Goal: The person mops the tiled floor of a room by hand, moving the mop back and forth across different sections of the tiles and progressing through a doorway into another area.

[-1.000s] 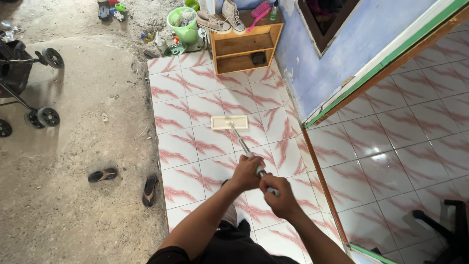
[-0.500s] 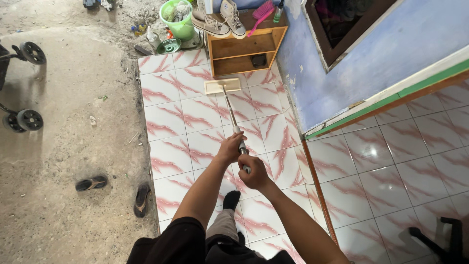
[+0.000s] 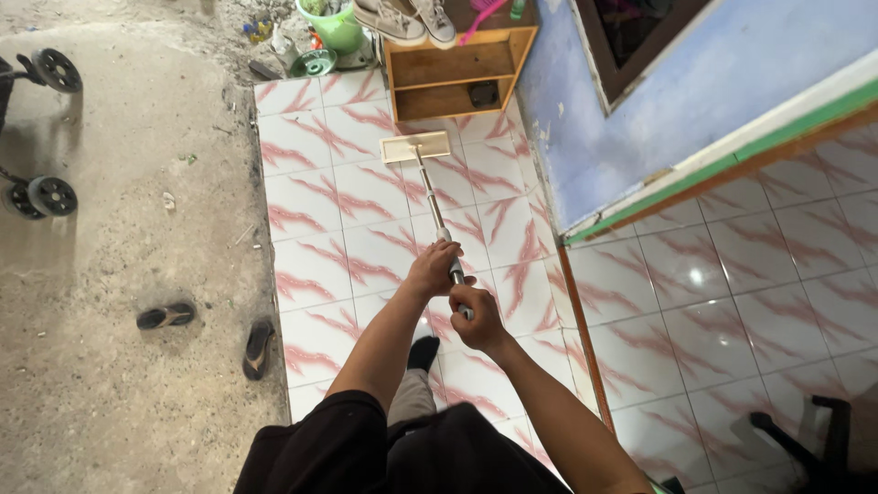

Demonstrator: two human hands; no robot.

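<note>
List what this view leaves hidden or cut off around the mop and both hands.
- Head view: mop handle grip end, hidden inside left hand and right hand.
- Mop head underside, flat against the tiled floor.
- Sneakers on the wooden shelf, cut off by the top edge.

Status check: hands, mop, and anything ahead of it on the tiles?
Left hand and right hand both gripping the mop handle. Mop head flat on the tiles. Wooden shelf just beyond the head.
</note>
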